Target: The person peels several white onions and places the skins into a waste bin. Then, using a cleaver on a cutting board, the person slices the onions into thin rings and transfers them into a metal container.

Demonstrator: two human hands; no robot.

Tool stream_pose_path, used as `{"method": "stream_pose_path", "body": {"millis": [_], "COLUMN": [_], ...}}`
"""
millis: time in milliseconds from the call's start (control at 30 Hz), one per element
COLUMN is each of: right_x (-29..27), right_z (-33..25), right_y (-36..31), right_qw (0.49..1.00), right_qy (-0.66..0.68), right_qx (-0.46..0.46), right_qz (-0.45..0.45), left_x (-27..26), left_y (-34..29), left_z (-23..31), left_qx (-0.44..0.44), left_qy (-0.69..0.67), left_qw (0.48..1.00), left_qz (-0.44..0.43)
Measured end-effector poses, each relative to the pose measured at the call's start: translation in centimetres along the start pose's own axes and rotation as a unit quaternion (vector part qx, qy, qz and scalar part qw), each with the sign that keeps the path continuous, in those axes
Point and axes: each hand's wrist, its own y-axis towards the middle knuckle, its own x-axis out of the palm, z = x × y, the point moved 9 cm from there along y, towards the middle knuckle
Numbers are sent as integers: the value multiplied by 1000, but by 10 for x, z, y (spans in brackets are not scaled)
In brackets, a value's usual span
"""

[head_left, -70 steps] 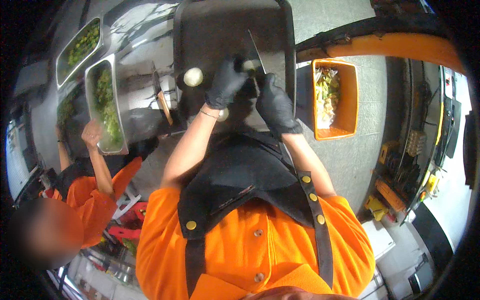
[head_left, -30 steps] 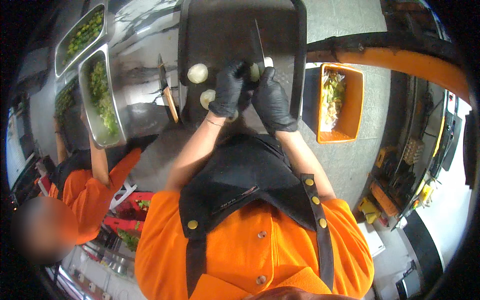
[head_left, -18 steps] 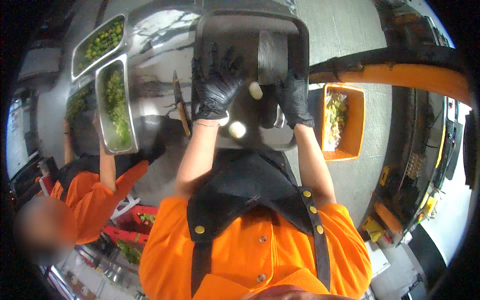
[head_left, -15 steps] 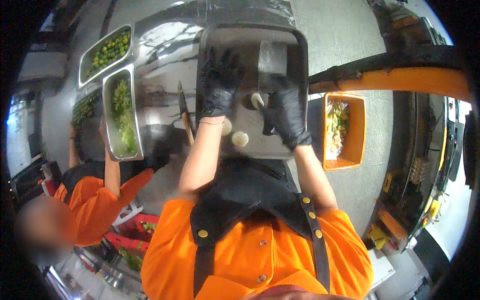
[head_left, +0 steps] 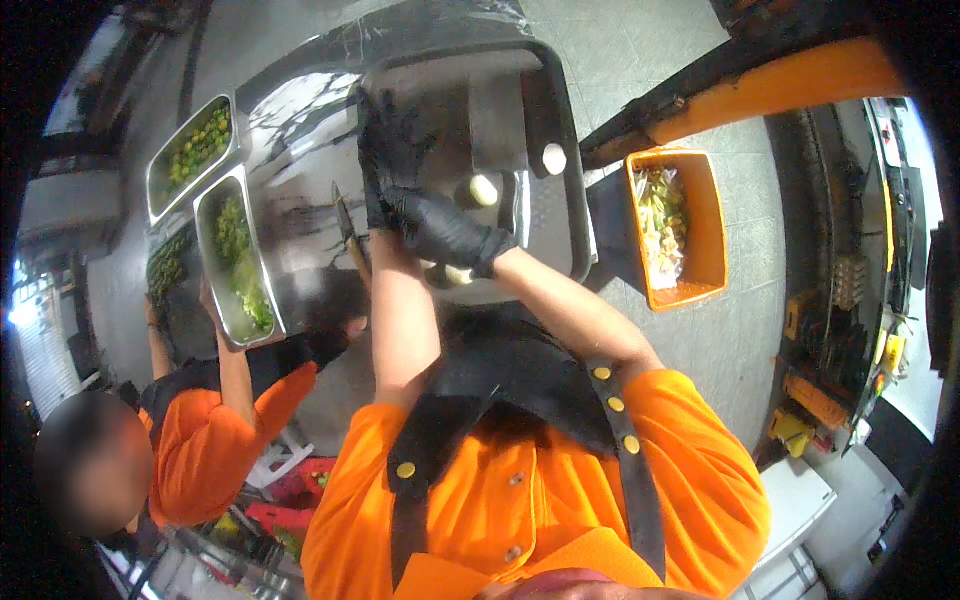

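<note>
Standing at a dark, glossy desk [head_left: 300, 180], with grey tiled floor [head_left: 748, 215] stretching off to the right of both hands and a stocked shelf [head_left: 838, 290] at the far right. Working over a black tray [head_left: 555, 245] laid on the desk. Spreading the left grip [head_left: 395, 155], gloved in black, over the tray's left side; reaching the black-gloved right grip [head_left: 445, 228] across to touch the left cuff [head_left: 378, 212] with bent fingers. Cannot tell whether pinching that cuff.

Having one pale round vegetable [head_left: 483, 190] just ahead and right of the right grip, a second pale piece [head_left: 554, 158] farther right near the tray's rim, and a third pale piece [head_left: 458, 273] close behind the right grip, partly covered. Also showing a broad grey rectangle [head_left: 497, 120] ahead of the right grip, too blurred to name.

Left of the left grip, close against the tray's left edge: a wooden-handled knife [head_left: 347, 222]; farther left, two metal pans [head_left: 212, 245] of greens, beside a co-worker [head_left: 200, 450] in orange. Well right of the right grip, past the rim: an orange bin [head_left: 705, 220]. Offering the wider stretch of tray surface rightward; much tighter leftward, with the rim just beside the left grip.
</note>
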Motion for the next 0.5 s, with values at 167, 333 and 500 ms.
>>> {"method": "stream_pose_path", "body": {"millis": [167, 333, 500], "right_x": [11, -70, -111], "right_z": [11, 39, 119], "right_y": [-1, -53, -91], "right_qw": [973, 961, 896], "right_qy": [170, -77, -242], "right_qx": [151, 190, 331], "right_qz": [-30, 184, 171], "left_x": [11, -13, -30], "left_y": [-2, -37, -53], "left_z": [18, 53, -12], "left_qx": [91, 132, -21], "left_qy": [44, 479, 743], "left_qw": [994, 863, 623], "left_qz": [38, 95, 244]}}
